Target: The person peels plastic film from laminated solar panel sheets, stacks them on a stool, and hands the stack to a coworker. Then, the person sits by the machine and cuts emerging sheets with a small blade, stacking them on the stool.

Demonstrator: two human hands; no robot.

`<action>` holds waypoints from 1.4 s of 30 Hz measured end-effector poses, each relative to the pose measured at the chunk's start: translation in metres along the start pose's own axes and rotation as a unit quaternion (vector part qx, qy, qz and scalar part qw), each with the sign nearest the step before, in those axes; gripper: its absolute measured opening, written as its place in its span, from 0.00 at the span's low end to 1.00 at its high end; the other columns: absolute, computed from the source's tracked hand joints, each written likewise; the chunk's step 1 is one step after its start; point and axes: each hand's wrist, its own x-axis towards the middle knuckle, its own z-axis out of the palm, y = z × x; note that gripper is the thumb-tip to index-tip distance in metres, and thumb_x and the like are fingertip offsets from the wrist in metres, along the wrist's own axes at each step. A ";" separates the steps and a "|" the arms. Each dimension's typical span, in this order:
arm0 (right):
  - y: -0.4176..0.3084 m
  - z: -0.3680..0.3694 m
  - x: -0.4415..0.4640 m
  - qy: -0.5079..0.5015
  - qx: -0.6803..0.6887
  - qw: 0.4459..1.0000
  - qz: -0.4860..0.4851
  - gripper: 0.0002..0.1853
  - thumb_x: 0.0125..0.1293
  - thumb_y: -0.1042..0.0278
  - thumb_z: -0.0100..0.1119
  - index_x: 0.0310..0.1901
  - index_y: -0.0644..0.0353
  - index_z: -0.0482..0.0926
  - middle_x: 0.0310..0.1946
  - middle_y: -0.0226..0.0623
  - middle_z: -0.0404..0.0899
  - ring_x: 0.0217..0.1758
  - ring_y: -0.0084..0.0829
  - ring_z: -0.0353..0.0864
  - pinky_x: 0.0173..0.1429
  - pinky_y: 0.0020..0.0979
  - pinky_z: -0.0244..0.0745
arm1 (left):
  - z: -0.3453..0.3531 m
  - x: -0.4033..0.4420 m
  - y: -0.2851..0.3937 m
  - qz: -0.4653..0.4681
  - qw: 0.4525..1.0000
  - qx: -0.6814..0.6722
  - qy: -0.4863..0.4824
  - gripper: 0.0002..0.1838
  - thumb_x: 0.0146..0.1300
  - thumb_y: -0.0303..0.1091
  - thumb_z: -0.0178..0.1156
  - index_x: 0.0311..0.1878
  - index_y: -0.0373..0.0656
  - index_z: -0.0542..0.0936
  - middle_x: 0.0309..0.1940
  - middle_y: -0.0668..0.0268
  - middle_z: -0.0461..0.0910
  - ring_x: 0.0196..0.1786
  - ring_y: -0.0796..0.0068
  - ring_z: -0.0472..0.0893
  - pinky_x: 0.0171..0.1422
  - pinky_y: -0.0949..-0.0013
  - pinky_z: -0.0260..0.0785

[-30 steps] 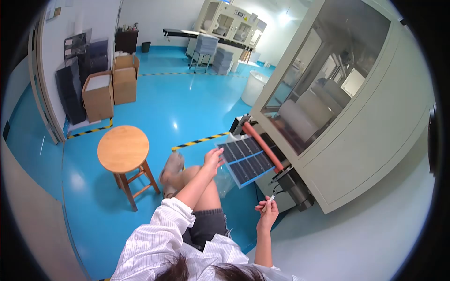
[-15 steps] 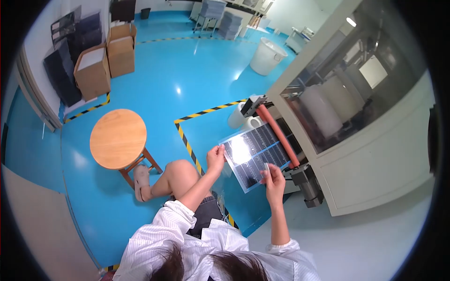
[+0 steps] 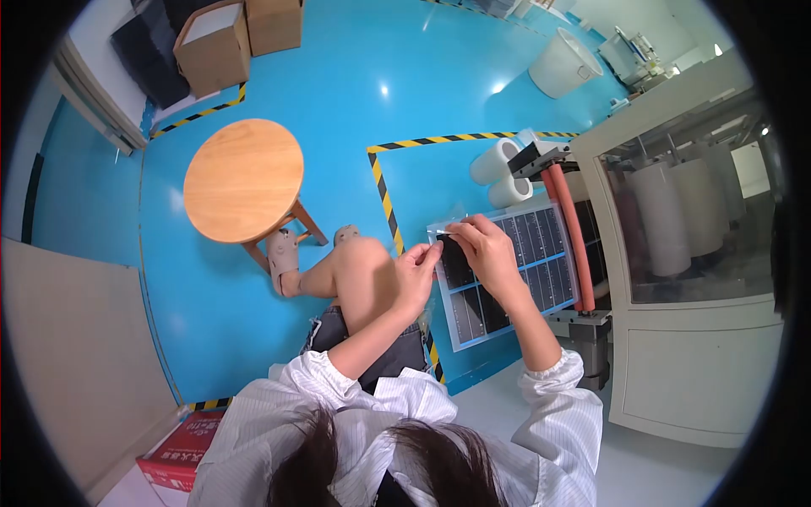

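Observation:
A flat solar panel sheet, with dark cells, blue strips and a clear film margin, stretches out from the machine's rollers toward me. My left hand is closed, pinching the near left edge of the sheet close to its upper corner. Just beside it, my right hand is over that corner with its fingers pinched. A small, thin, pale thing shows at the right fingertips; its kind is too small to tell. The right hand and forearm hide part of the cells.
Orange-red rollers sit on the front of a white machine at right. White rolls stand on the floor beyond the sheet. A round wooden stool is at left, and a white bin stands farther back.
My right hand has moved from the sheet's near right side to its upper left corner, beside my left hand. The view has tilted downward and more of the sheet shows.

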 end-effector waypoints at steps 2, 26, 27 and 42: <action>-0.004 0.002 0.004 -0.014 -0.003 1.000 -0.006 0.08 0.54 0.76 0.58 0.37 0.60 0.79 0.31 0.38 0.76 0.32 0.38 0.78 0.35 0.34 0.73 | -0.001 -0.005 0.008 0.010 1.000 -0.003 0.013 0.12 0.61 0.36 0.58 0.26 0.39 0.78 0.19 0.76 0.72 0.21 0.90 0.69 0.23 0.82 0.64; 0.015 0.005 0.009 -0.066 -0.175 0.977 -0.106 0.08 0.46 0.78 0.52 0.30 0.59 0.78 0.25 0.36 0.75 0.33 0.36 0.76 0.39 0.34 0.70 | -0.057 -0.023 0.044 0.154 0.974 0.153 0.070 0.14 0.58 0.32 0.59 0.20 0.34 0.75 0.14 0.74 0.69 0.19 0.89 0.66 0.23 0.80 0.56; 0.027 -0.004 0.005 -0.056 -0.184 0.976 -0.101 0.08 0.47 0.78 0.52 0.30 0.59 0.79 0.25 0.36 0.76 0.34 0.36 0.77 0.40 0.35 0.70 | -0.059 -0.023 0.043 0.155 0.973 0.153 0.071 0.14 0.58 0.32 0.59 0.20 0.34 0.75 0.14 0.74 0.69 0.19 0.89 0.66 0.23 0.80 0.56; 0.061 -0.050 -0.060 0.119 0.047 0.946 0.296 0.12 0.61 0.74 0.53 0.47 0.62 0.72 0.19 0.39 0.72 0.22 0.21 0.71 0.30 0.25 0.67 | -0.083 -0.072 0.046 -0.123 0.982 -0.078 -0.120 0.22 0.58 0.32 0.57 0.55 0.35 0.67 0.48 0.62 0.72 0.49 0.72 0.73 0.54 0.70 0.65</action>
